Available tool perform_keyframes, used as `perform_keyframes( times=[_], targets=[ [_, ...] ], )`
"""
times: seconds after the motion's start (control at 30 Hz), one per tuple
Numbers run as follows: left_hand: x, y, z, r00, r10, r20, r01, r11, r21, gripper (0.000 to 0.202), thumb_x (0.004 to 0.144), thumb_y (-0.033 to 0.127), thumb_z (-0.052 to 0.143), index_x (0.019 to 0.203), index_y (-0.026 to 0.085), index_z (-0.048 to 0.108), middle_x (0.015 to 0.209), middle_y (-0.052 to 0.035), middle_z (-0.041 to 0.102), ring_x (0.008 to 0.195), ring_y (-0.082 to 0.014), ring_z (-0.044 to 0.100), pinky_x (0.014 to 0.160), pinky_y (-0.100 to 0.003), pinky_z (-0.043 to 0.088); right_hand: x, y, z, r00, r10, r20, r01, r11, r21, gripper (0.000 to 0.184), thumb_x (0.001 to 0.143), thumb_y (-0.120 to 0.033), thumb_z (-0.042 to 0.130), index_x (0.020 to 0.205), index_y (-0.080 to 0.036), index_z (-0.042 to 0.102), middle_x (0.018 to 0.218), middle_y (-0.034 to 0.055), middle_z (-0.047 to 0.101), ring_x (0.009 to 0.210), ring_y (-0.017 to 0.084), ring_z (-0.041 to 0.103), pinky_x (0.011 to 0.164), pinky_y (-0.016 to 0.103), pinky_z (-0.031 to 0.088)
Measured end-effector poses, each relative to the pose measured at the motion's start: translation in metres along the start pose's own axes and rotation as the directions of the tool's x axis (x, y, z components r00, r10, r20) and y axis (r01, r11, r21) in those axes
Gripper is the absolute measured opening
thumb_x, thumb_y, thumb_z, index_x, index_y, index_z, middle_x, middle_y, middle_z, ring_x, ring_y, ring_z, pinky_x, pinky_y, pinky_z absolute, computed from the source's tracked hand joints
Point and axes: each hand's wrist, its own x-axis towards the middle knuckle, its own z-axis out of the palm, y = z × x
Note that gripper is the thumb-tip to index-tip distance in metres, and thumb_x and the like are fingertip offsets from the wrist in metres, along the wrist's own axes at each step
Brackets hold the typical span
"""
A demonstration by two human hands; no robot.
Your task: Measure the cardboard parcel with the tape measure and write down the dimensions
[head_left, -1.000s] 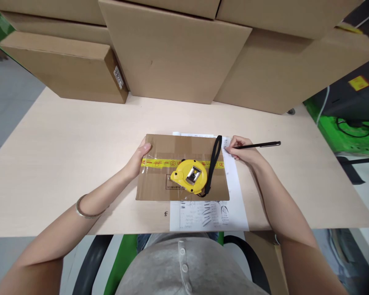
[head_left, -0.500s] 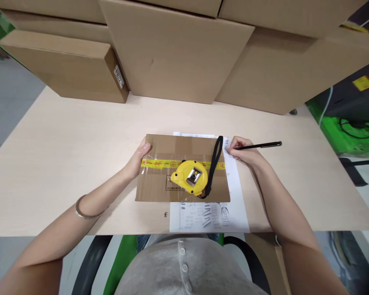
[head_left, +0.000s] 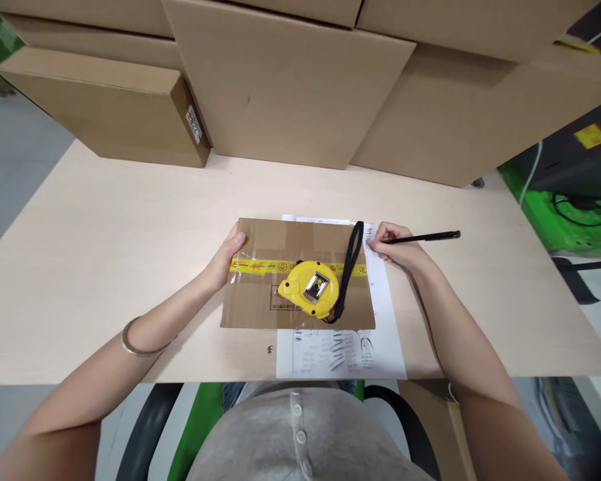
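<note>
My left hand (head_left: pixel 226 257) grips the left edge of a flat cardboard box (head_left: pixel 260 240), its thumb on top and its other fingers hidden. Yellow printed tape runs across the box. On the box lies a yellow tape measure (head_left: pixel 325 304) with a metal clip and a black wrist strap (head_left: pixel 351 267). My right hand (head_left: pixel 394 246) is closed around a black pen (head_left: pixel 431 236), whose tip end is at a sheet of paper (head_left: pixel 385 321). Handwritten marks cover parts of this paper, which lies partly under the box.
Large cardboard boxes (head_left: pixel 290 87) stand along the back of the pale table (head_left: pixel 105 220). A smaller carton (head_left: pixel 105 113) with a label is at the back left. To the right are a green surface (head_left: pixel 545 220) with a black cable and a dark machine (head_left: pixel 571 147).
Almost nothing differs. The pen in my right hand has shifted very slightly; the box, the tape measure and my left hand stay in place.
</note>
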Motion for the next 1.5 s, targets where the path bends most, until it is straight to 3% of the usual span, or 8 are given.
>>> perform_keyframes(
  times=[0.53, 1.0, 1.5],
  targets=[
    [0.0008, -0.0011, -0.0021, 0.999, 0.032, -0.016, -0.032, 0.999, -0.003, 0.052, 0.081, 0.058, 0.076, 0.116, 0.02, 0.072, 0.114, -0.0108, 0.08, 0.131, -0.0409, 0.065, 0.104, -0.047, 0.06, -0.0014, -0.0045, 0.0024, 1.0, 0.017, -0.018, -0.017, 1.0, -0.002, 0.037, 0.065, -0.031, 0.087, 0.063, -0.022, 0.052, 0.046, -0.0031, 0.056, 0.04, 0.007, 0.045, 0.037, 0.019, 0.03],
    [-0.0004, -0.0022, -0.0027, 1.0, 0.0, -0.003, 0.0, 1.0, -0.027, 0.056, 0.082, 0.059, 0.075, 0.123, 0.021, 0.071, 0.11, -0.0104, 0.081, 0.126, -0.0399, 0.069, 0.101, -0.046, 0.061, -0.0044, -0.0032, 0.0015, 0.999, 0.003, -0.032, -0.004, 1.0, -0.027, 0.034, 0.066, -0.031, 0.088, 0.065, -0.021, 0.056, 0.052, -0.0027, 0.058, 0.046, 0.008, 0.05, 0.044, 0.021, 0.037],
    [0.0021, -0.0039, -0.0044, 1.0, 0.03, 0.004, -0.03, 1.0, -0.008, 0.056, 0.081, 0.06, 0.076, 0.12, 0.02, 0.072, 0.115, -0.0112, 0.08, 0.127, -0.0393, 0.068, 0.1, -0.045, 0.061, -0.0036, -0.0028, 0.003, 0.999, 0.004, -0.042, -0.006, 1.0, -0.03, 0.034, 0.065, -0.026, 0.086, 0.062, -0.022, 0.052, 0.05, -0.0042, 0.055, 0.044, 0.008, 0.047, 0.043, 0.021, 0.032]
  ],
)
